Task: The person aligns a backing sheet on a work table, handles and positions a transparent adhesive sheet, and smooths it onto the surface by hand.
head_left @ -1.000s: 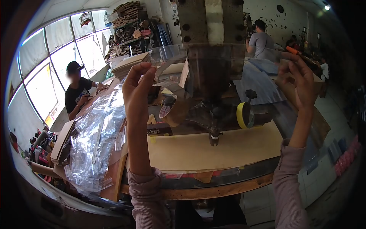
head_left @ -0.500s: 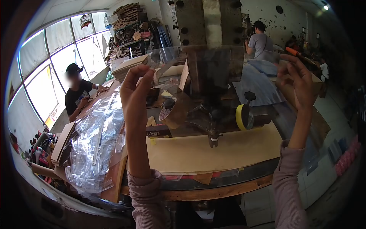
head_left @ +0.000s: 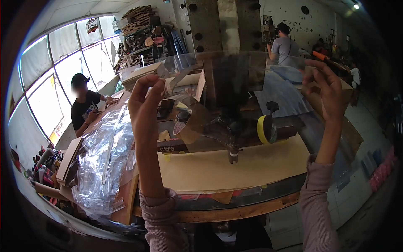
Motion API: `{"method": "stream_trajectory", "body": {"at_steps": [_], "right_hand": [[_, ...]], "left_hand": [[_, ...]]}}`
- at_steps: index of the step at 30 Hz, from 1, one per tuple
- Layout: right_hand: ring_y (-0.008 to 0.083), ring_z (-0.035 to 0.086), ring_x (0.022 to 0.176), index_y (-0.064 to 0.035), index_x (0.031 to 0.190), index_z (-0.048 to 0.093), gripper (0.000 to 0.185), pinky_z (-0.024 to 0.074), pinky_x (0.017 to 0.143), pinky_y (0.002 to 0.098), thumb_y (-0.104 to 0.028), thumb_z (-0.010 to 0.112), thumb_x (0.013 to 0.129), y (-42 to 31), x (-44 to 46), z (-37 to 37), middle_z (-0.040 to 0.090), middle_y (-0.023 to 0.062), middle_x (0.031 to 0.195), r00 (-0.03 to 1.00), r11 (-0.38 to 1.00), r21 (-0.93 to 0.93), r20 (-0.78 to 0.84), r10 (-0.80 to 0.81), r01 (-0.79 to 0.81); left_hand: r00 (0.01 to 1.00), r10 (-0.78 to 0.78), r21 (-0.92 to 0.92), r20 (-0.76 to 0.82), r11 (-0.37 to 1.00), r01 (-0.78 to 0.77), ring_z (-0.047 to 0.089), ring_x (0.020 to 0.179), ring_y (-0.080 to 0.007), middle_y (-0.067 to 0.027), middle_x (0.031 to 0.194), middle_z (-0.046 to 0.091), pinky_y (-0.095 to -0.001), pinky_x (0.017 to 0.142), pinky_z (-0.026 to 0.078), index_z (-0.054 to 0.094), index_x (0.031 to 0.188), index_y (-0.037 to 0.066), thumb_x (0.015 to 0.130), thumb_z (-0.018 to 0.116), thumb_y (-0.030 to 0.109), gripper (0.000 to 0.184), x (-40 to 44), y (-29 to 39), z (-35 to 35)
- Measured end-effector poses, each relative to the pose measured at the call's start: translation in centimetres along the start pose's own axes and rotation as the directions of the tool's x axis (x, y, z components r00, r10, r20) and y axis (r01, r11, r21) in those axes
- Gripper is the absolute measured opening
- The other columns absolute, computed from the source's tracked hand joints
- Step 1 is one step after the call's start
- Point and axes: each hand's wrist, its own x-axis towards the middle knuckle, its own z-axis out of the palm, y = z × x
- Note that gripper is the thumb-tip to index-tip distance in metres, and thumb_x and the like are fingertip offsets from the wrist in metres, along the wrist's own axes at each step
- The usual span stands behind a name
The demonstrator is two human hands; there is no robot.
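A thin clear plastic sheet (head_left: 184,63) is held up in front of me, and the machine shows through it. My left hand (head_left: 145,94) pinches its left side between thumb and fingers. At the opposite side, the fingers of my right hand (head_left: 325,86) are closed on the sheet. Behind and below it, a tan board (head_left: 226,172) lies flat on the machine's bed. Above the board hangs a dark metal fitting (head_left: 233,153) with a forked tip. A yellow-edged tape roll (head_left: 262,129) and a brown tape roll (head_left: 182,122) are mounted on the machine.
A heavy metal column (head_left: 228,29) rises straight ahead. Clear plastic pieces (head_left: 103,164) are heaped on the table at left, where a person in a black cap (head_left: 84,103) sits. More plastic sheets (head_left: 281,98) lie at right. Another person (head_left: 285,46) stands at the back.
My left hand has shifted slightly left and down, still pinching the sheet. My right hand is nearly unchanged. The view has shifted a little.
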Motion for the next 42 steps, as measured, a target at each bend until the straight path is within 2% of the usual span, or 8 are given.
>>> {"method": "stream_trajectory", "body": {"at_steps": [3, 6, 12, 15, 18, 33, 39, 42], "right_hand": [[0.0082, 0.059, 0.072, -0.0061, 0.109, 0.062, 0.022, 0.0449, 0.055, 0.0204, -0.015, 0.051, 0.093, -0.4, -0.2, 0.5, 0.061, 0.0025, 0.078, 1.0, 1.0, 0.008, 0.019, -0.009, 0.009], [0.0074, 0.057, 0.072, -0.0031, 0.113, 0.058, 0.025, 0.0438, 0.055, 0.0193, -0.017, 0.052, 0.092, -0.2, -0.2, 0.5, 0.058, 0.0008, 0.08, 0.998, 1.0, -0.008, 0.055, -0.016, 0.017], [0.008, 0.059, 0.072, -0.0058, 0.11, 0.062, 0.023, 0.045, 0.056, 0.0197, -0.016, 0.052, 0.091, -0.4, -0.3, 1.1, 0.062, 0.0029, 0.08, 0.999, 0.999, -0.009, 0.045, -0.03, 0.03], [0.008, 0.059, 0.072, -0.006, 0.11, 0.062, 0.023, 0.0452, 0.056, 0.0198, -0.015, 0.052, 0.091, -0.4, -0.3, 1.1, 0.063, 0.003, 0.08, 0.998, 0.999, -0.018, 0.047, -0.028, 0.029], [0.0079, 0.059, 0.072, -0.0062, 0.11, 0.062, 0.023, 0.0453, 0.056, 0.0197, -0.015, 0.052, 0.091, -0.4, -0.3, 1.1, 0.062, 0.0025, 0.08, 0.999, 1.0, -0.015, 0.042, -0.027, 0.027], [0.0097, 0.058, 0.073, -0.0029, 0.109, 0.059, 0.03, 0.044, 0.056, 0.021, -0.004, 0.039, 0.086, -0.7, -0.6, 0.9, 0.059, 0.0025, 0.08, 0.983, 0.992, -0.12, 0.17, 0.071, -0.051], [0.0104, 0.059, 0.075, -0.0007, 0.111, 0.057, 0.033, 0.0459, 0.058, 0.0216, -0.026, 0.043, 0.095, -1.5, -1.0, 1.8, 0.059, 0.0035, 0.08, 0.967, 0.994, -0.089, 0.238, 0.089, -0.07], [0.0097, 0.059, 0.076, 0.0001, 0.111, 0.057, 0.036, 0.046, 0.057, 0.0208, -0.031, 0.05, 0.094, -1.1, -1.0, 1.7, 0.059, 0.004, 0.079, 0.94, 0.997, -0.075, 0.341, 0.012, 0.014]], "left_hand": [[1.0, -0.011, -0.001, -0.026, 1.0, 0.011, 0.053, 0.096, -0.0085, -0.0002, 0.1, 0.063, -0.027, 0.084, 0.037, 0.059, 0.107, 0.011, 0.081, 0.068, 0.015, 0.028, 0.0, 0.4, -0.1], [0.996, 0.053, -0.031, -0.071, 0.998, -0.056, 0.057, 0.082, -0.0074, -0.0039, 0.094, 0.064, -0.0211, 0.073, 0.044, 0.06, 0.099, 0.004, 0.084, 0.064, 0.009, 0.015, 0.0, 0.7, 0.3], [0.994, 0.056, 0.015, -0.095, 0.998, -0.055, 0.056, 0.08, -0.0069, -0.0036, 0.091, 0.064, -0.0206, 0.072, 0.043, 0.06, 0.099, 0.003, 0.084, 0.064, 0.009, 0.016, 0.0, 0.8, 0.3], [0.998, -0.015, 0.045, -0.056, 0.999, 0.018, 0.053, 0.099, -0.0086, -0.0003, 0.102, 0.063, -0.0278, 0.086, 0.036, 0.059, 0.108, 0.01, 0.081, 0.068, 0.015, 0.029, 0.1, 0.6, -0.4], [0.994, 0.046, 0.025, -0.1, 0.999, -0.044, 0.056, 0.078, -0.0058, -0.0029, 0.09, 0.064, -0.0198, 0.07, 0.043, 0.06, 0.099, 0.003, 0.084, 0.064, 0.009, 0.016, -0.1, 1.0, 0.4], [0.991, 0.055, -0.096, -0.121, 0.993, -0.066, 0.055, 0.083, -0.0038, 0.0014, 0.094, 0.06, -0.0199, 0.07, 0.042, 0.056, 0.108, 0.008, 0.085, 0.065, 0.011, 0.025, -0.2, 0.3, 0.9], [0.991, 0.044, -0.089, -0.129, 0.994, -0.056, 0.054, 0.082, -0.0031, 0.0025, 0.093, 0.059, -0.0198, 0.069, 0.042, 0.056, 0.106, 0.008, 0.084, 0.066, 0.011, 0.024, -0.3, 0.6, 1.0], [0.992, 0.045, -0.091, -0.12, 0.994, -0.056, 0.053, 0.082, -0.0032, 0.0022, 0.093, 0.058, -0.0196, 0.068, 0.042, 0.057, 0.104, 0.008, 0.084, 0.066, 0.011, 0.022, -0.4, 0.7, 1.2]]}}
